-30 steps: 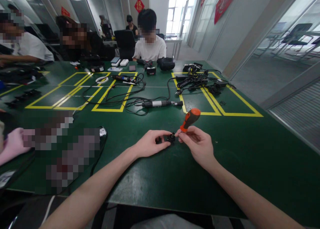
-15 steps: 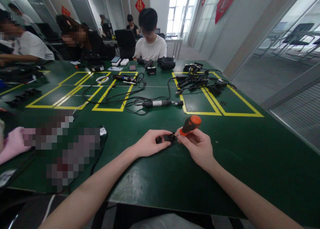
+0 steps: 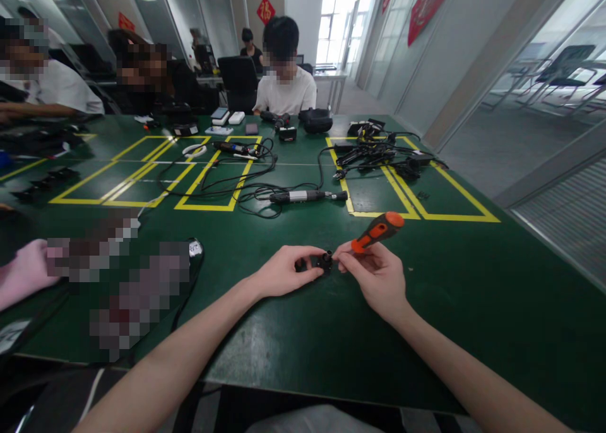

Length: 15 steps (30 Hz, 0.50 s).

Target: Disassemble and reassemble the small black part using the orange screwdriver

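My left hand (image 3: 286, 271) rests on the green table and pinches a small black part (image 3: 325, 261) between thumb and fingers. That part has a short round collar on top; its exact kind is too small to make out. Close on its right, my right hand (image 3: 376, 275) is closed around the lower end of a screwdriver (image 3: 380, 230) with an orange and black handle. The handle leans up and to the right. My right fingertips are right beside the black part, and they hide the screwdriver's tip.
Ahead lies a black and silver corded power screwdriver (image 3: 303, 196) with looping cable. A heap of black cables (image 3: 374, 155) sits at the back right inside yellow tape (image 3: 459, 218). A blurred-out long object (image 3: 142, 294) lies on the left. A person (image 3: 286, 89) sits across the table.
The screwdriver's handle has tipped further to the right in my right hand, which has shifted slightly. My left hand and the black part have stayed in place.
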Each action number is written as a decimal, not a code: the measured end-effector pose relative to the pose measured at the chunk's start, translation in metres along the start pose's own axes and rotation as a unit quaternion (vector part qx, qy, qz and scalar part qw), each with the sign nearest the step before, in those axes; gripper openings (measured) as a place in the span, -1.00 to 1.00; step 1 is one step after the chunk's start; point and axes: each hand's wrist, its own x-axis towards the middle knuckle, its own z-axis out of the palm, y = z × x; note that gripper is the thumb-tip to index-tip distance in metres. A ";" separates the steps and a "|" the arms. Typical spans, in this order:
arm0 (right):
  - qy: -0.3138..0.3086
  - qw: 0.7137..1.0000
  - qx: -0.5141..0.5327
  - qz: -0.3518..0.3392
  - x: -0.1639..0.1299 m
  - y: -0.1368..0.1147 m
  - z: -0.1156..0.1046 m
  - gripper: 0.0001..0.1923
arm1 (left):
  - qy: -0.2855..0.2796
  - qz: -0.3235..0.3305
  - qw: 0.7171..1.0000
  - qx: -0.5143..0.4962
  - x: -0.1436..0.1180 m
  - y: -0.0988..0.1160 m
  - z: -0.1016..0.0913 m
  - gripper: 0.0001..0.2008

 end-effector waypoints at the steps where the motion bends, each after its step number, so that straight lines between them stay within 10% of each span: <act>1: -0.002 1.000 -0.004 -0.004 0.001 -0.001 0.000 -0.78 | -0.001 0.001 1.000 -0.001 0.000 0.000 0.000 -0.64; 15: -0.003 1.000 0.001 -0.006 0.002 -0.006 0.000 -0.77 | 0.001 -0.012 1.000 -0.004 -0.001 0.000 0.000 -0.62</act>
